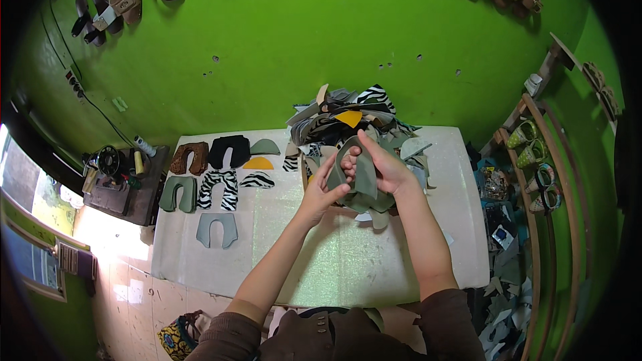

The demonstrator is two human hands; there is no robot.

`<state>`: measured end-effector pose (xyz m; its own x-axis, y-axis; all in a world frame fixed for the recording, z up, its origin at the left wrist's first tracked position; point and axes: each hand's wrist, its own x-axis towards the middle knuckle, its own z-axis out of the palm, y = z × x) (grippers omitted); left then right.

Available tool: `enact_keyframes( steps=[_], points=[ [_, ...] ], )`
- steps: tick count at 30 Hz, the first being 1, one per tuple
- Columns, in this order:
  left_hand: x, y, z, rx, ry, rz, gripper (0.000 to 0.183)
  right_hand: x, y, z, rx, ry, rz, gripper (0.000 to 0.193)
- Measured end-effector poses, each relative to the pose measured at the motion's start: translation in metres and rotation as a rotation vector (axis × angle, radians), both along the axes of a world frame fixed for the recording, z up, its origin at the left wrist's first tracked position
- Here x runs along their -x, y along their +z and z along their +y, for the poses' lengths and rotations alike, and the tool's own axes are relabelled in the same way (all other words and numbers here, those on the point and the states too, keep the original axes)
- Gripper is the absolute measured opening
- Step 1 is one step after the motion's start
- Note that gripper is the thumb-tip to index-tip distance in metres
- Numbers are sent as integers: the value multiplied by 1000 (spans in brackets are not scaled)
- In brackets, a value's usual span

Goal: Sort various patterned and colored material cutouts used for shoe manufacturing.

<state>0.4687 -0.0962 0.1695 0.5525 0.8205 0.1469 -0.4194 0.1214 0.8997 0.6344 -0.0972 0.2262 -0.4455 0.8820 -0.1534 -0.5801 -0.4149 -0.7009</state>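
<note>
Spreading under everything is the pale counter [348, 254], with a heap of cut pieces [348, 120] at its far edge. Just before it, the right hand [384, 164] is closed on a grey-green U-shaped piece [361, 177], long axis roughly upright. The left hand [324, 190] pinches its left edge from below.

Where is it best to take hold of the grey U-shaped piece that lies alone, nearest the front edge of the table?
Probably at the closed, curved top of the grey U-shaped piece, coming from above. It lies flat on the white table with its two legs toward the person; the top band looks widest, and free space surrounds it.
</note>
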Motion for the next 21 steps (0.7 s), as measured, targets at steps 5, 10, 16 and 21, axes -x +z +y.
enact_keyframes(
  steps=[5,10,16,21],
  points=[
    [-2,3,1,52,1,119,57,6,-4,-9,-50,-131,-211,26],
    [5,2,-2,120,53,41,44,-11,-18,-11,-132,-207,-557,28],
    [17,15,2,192,-21,94,36,-14,-36,-23,-630,-492,-1093,39],
    [23,8,15,-62,-66,467,26,-5,-21,-29,-562,-34,-1077,30]
  ],
)
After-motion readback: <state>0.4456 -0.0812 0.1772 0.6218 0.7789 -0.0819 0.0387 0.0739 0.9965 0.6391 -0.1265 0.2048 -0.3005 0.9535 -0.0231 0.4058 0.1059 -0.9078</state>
